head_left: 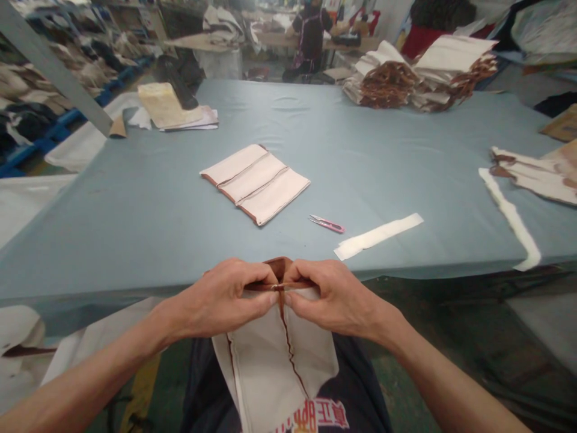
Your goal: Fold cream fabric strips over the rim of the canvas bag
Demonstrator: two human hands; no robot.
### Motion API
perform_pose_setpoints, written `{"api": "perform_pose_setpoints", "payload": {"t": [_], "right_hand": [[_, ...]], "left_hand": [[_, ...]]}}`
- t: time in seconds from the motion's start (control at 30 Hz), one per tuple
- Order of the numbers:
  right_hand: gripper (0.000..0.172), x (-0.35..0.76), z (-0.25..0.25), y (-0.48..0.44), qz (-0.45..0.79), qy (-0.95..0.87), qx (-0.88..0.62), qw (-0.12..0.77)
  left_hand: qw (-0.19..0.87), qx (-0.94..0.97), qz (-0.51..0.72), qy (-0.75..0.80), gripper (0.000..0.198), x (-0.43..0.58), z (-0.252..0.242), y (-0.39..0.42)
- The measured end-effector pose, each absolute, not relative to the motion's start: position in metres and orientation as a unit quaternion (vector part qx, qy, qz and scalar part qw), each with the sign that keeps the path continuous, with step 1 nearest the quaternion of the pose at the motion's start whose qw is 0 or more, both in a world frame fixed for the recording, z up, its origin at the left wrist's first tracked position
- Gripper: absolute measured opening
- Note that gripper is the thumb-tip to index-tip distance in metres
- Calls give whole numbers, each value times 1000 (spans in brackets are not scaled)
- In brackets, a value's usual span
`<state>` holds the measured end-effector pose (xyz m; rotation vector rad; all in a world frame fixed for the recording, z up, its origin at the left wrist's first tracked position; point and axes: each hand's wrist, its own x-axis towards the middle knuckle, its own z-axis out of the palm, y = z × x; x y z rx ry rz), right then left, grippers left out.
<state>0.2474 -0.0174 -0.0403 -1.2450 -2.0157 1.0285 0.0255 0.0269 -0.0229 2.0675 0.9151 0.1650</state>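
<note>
Both my hands pinch the top edge of a cream fabric piece [265, 355] with brown seams, which hangs down in front of my lap. My left hand [225, 297] grips it just left of the middle seam, thumb in front and fingers behind. On the other side of that seam my right hand [331, 294] holds the edge the same way, the thumbs almost meeting. Brown material shows inside the opening between the hands. Ahead on the table lies a flat sewn cream panel [256, 180] with brown edges. Thread snips [327, 224] with pink handles rest nearby.
The blue-green table [148, 222] spreads before me. Near its front edge lie a white strip [378, 236] and a bent white strip [509, 216]. Stacked fabric pieces [424, 72] stand at the back right, a yellowish block [162, 103] at the back left. A person [311, 36] is beyond.
</note>
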Motion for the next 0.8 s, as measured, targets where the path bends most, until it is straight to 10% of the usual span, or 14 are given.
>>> {"api": "perform_pose_setpoints", "payload": {"t": [0.8], "right_hand": [[24, 248, -81, -11, 122, -766, -540, 326]], "left_hand": [[319, 852, 163, 382, 22, 40, -46, 24]]}}
